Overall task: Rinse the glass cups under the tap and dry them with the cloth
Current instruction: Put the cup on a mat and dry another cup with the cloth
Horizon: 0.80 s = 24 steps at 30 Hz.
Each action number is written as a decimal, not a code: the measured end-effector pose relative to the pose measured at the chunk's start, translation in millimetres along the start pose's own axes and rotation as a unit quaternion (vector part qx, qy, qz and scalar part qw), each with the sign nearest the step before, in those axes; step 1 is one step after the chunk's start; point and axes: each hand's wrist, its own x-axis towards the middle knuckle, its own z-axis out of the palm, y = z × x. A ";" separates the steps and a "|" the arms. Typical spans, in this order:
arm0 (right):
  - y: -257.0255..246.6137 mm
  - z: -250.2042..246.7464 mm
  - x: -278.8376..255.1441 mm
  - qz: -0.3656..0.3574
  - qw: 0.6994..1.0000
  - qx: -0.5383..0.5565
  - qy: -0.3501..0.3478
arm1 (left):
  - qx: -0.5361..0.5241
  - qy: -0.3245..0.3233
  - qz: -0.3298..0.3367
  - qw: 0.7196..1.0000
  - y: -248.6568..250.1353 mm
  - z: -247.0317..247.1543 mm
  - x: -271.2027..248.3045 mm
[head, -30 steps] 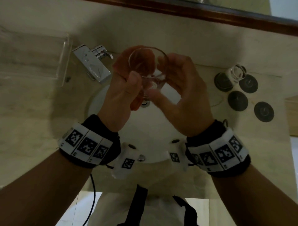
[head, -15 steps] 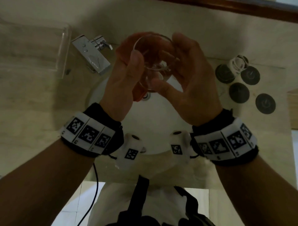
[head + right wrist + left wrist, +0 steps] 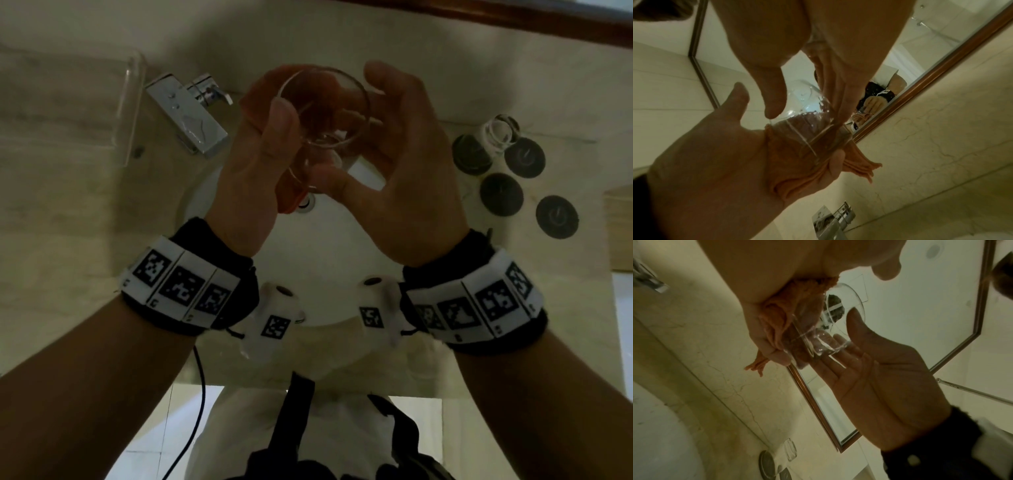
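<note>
Both hands hold a clear glass cup (image 3: pixel 325 106) tilted above the white sink basin (image 3: pixel 318 274). My left hand (image 3: pixel 260 154) grips an orange cloth (image 3: pixel 286 200) against the cup's left side and bottom, its thumb on the rim. My right hand (image 3: pixel 394 144) curls round the right side, thumb at the base and fingers behind the rim. In the left wrist view the cloth (image 3: pixel 797 293) bunches between palm and cup (image 3: pixel 818 340). The right wrist view shows water drops on the cup (image 3: pixel 809 129) and the cloth (image 3: pixel 797 175) under it. The chrome tap (image 3: pixel 191 113) stands at the back left.
A second glass cup (image 3: pixel 498 133) stands on the counter at the right among several dark round coasters (image 3: pixel 501 193). A clear tray (image 3: pixel 68 102) sits left of the tap. A wood-framed mirror (image 3: pixel 479 20) runs along the back wall.
Both hands have raised the cup slightly away from the basin. The right fingers have shifted further round the far side of the rim, and the cup has turned against the cloth.
</note>
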 end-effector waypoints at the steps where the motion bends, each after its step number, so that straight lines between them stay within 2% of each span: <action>1: 1.2 -2.1 0.3 0.002 1.000 0.016 -0.019 | -0.002 -0.001 0.002 1.000 0.6 -0.8 -0.8; 3: 2.1 -4.3 0.8 -0.004 0.999 0.018 -0.034 | -0.002 0.000 0.000 1.000 2.1 0.7 -1.5; 5: 0.7 -1.9 0.1 -0.018 1.000 -0.001 -0.019 | 0.012 0.013 0.000 1.000 5.3 5.7 -2.7; 10: -4.6 10.3 -3.5 -0.024 0.991 -0.092 0.099 | -0.002 0.018 -0.019 1.000 -6.1 4.7 -4.2; 12: -3.5 9.4 -2.8 -0.016 0.993 -0.076 0.088 | 0.003 0.037 -0.006 0.999 -7.3 5.0 -4.0; 14: 0.9 5.4 -1.9 -0.005 0.999 -0.029 0.045 | -0.007 0.036 0.005 0.999 -6.0 5.9 -4.4; 18: 7.5 -1.7 0.0 0.006 0.998 0.053 -0.027 | -0.014 0.043 -0.015 0.999 -1.2 3.8 -4.7; 21: 4.4 0.6 0.5 -0.004 0.998 0.063 -0.014 | 0.011 0.043 0.006 0.999 0.8 4.4 -0.7; 24: -4.9 8.4 -0.4 -0.006 0.998 0.033 0.044 | 0.020 0.044 -0.009 0.999 -0.4 5.4 -2.7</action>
